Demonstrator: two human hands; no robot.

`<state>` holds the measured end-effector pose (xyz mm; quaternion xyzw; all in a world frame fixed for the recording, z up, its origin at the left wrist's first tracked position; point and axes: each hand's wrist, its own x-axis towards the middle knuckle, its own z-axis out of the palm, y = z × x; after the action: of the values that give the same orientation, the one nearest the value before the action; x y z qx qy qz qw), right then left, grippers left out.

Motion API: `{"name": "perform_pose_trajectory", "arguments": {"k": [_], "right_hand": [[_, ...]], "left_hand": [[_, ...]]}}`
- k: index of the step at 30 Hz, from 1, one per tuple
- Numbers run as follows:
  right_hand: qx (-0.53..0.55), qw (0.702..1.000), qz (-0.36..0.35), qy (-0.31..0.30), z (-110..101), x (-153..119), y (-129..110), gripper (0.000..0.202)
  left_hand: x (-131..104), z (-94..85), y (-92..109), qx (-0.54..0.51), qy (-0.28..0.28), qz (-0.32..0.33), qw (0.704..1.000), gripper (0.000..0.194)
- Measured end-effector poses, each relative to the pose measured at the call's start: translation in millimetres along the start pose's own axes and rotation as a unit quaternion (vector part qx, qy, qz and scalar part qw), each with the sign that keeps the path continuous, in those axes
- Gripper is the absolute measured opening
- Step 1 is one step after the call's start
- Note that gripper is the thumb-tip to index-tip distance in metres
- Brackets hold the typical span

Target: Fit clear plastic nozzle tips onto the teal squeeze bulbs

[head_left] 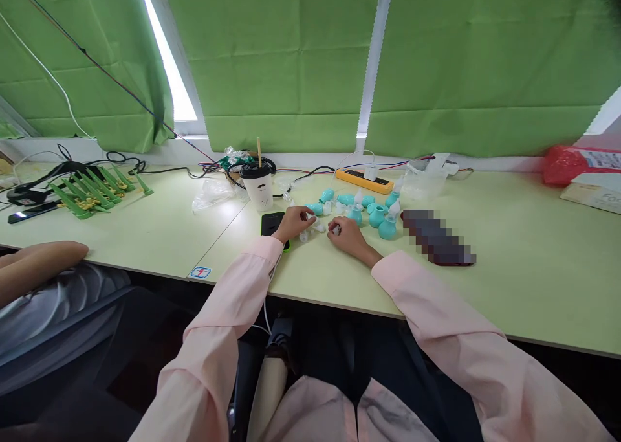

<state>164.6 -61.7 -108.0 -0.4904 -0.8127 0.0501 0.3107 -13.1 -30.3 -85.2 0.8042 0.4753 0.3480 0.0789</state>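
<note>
Wearer has a pale pink long-sleeved top, both sleeves loose, fabric matte and plain. Left sleeve [226,306] creased around the elbow, cuff ends at the wrist; small dark detail by the cuff edge, too small to ID. Right sleeve [436,306] same cut, soft folds along the forearm. Pink front panels [310,411] split down the middle, over a dark lower garment [412,371]. Each hand bare.

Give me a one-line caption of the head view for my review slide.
Left hand and right hand among small translucent parts and turquoise bulbs on a pale table.
</note>
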Motion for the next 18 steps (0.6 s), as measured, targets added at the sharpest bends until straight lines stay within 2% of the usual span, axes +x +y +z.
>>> {"name": "perform_pose_trajectory", "arguments": {"k": [11, 18], "right_hand": [[-0.01, 1.0, -0.005, 0.021, -7.7, -0.2, -8.2, 0.02], [-0.037, 0.999, -0.002, 0.014, -4.6, -2.0, -9.1, 0.017]], "left_hand": [[-0.2, -2.5, 3.6, 0.007, -0.023, -0.003, 1.0, 0.022], [0.9, -1.6, 1.6, -0.013, -0.03, -0.008, 0.999, 0.021]]}}
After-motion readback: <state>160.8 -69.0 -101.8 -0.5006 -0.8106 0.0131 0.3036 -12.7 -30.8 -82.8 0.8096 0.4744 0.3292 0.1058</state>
